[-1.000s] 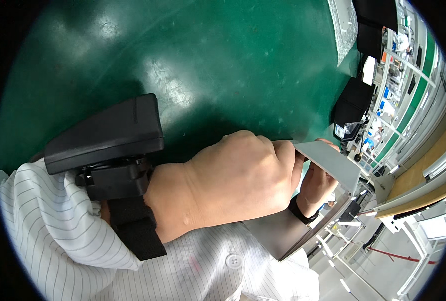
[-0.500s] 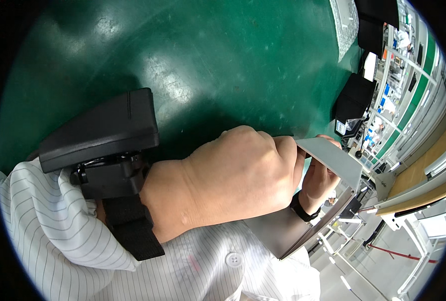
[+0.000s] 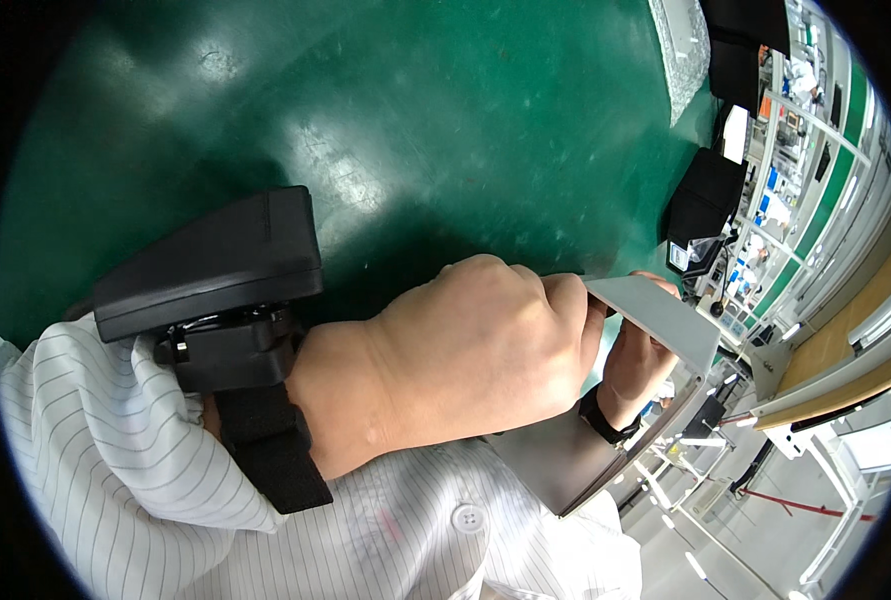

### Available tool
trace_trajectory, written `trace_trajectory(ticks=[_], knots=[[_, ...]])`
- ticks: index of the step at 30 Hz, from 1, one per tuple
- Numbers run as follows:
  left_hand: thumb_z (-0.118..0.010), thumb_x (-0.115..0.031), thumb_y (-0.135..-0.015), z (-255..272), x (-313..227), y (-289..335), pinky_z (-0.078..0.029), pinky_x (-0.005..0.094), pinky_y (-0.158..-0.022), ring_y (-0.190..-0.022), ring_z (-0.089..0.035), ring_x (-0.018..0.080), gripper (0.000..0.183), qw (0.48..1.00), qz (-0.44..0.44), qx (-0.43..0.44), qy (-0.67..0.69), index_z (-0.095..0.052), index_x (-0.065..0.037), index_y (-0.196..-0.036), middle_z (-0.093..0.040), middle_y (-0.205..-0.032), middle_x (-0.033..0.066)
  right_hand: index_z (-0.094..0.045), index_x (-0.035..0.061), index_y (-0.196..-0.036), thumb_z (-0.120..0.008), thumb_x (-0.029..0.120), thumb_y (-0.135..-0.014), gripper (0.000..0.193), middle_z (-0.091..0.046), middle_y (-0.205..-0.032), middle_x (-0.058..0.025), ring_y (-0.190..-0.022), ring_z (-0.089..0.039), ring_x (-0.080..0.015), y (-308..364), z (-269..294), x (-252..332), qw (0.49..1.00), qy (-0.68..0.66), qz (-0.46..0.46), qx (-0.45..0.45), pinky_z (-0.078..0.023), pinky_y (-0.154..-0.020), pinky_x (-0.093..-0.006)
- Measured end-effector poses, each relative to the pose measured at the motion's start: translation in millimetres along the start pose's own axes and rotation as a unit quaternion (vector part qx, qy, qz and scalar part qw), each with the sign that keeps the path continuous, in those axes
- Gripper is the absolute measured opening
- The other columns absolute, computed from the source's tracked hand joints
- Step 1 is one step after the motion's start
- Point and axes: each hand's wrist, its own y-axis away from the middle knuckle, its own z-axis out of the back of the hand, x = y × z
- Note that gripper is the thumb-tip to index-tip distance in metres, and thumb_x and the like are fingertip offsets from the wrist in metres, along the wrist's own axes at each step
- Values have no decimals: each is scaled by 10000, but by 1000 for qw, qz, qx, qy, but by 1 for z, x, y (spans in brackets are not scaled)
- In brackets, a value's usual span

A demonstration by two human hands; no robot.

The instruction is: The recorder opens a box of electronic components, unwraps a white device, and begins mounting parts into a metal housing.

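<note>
My left hand (image 3: 485,350) reaches in from the lower left, its fingers curled closed at the edge of a thin grey two-panel piece (image 3: 660,315). One pale panel stands at an angle to a darker, shinier panel (image 3: 560,460) close to my shirt; its exact kind I cannot make out. Between the panels my right hand (image 3: 637,365) shows in part, fingers bent behind the pale panel, a black band (image 3: 605,415) round its wrist. On my left wrist sits a black strapped device (image 3: 215,270). The left fingertips are hidden.
A green tabletop (image 3: 445,130) spreads beyond my hands. Clear bubble wrap (image 3: 683,60) lies at the far right, near black objects (image 3: 705,200) along the table's edge. Farther right are white racks (image 3: 805,130) and a wooden-edged surface (image 3: 835,340).
My left forearm and its strapped device have shifted slightly right and down. Both hands stay at the grey piece, with hardly any other difference.
</note>
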Motion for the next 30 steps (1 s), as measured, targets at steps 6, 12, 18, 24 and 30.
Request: trace_trajectory(ticks=[6, 12, 18, 24, 30], knots=[[-628, -182, -763, -1, 1, 2, -438, 248, -418, -483, -486, 114, 298, 1000, -3, 8, -7, -724, -61, -1019, -456, -666, 18, -623, -55, -983, -601, -35, -898, 89, -625, -1036, -141, -974, -583, -194, 2, -5, 4, 993, 117, 17, -17, -474, -839, -296], [-624, -183, -753, 3, 1, 5, -426, 243, -420, -490, -490, 112, 334, 1000, -13, 9, -27, -723, -64, -1049, -459, -667, 14, -622, -50, -993, -579, 49, -968, 111, -643, -975, -91, -867, -597, -140, 7, 19, -14, 968, 205, 81, -117, -469, -818, -282], [-605, -192, -780, 2, 6, 6, -427, 248, -422, -490, -504, 114, 267, 999, -30, -21, -32, -689, -70, -1002, -469, -658, 9, -592, -55, -1114, -507, 71, -992, 194, -632, -816, -95, -700, -528, -112, 34, 30, -6, 983, 161, 79, 26, -426, -630, -238], [-700, -86, -783, 15, 9, 4, -514, 337, -510, -586, -645, 247, 324, 986, 80, -9, 144, -491, -50, -1028, -604, -744, 78, -613, -15, -1262, -551, 7, -925, 344, -517, -689, -21, -571, -398, -81, 32, 22, 0, 955, 249, 133, 93, -317, -529, -241], [-744, -100, -815, 14, 12, 0, -514, 366, -545, -645, -674, 288, 454, 969, 130, 61, 201, -460, -36, -1163, -716, -959, 157, -520, -33, -1334, -654, 191, -924, 486, -606, -1262, -166, -1066, -631, -229, 46, 13, 2, 984, -1, -51, 169, -545, -864, -349]])
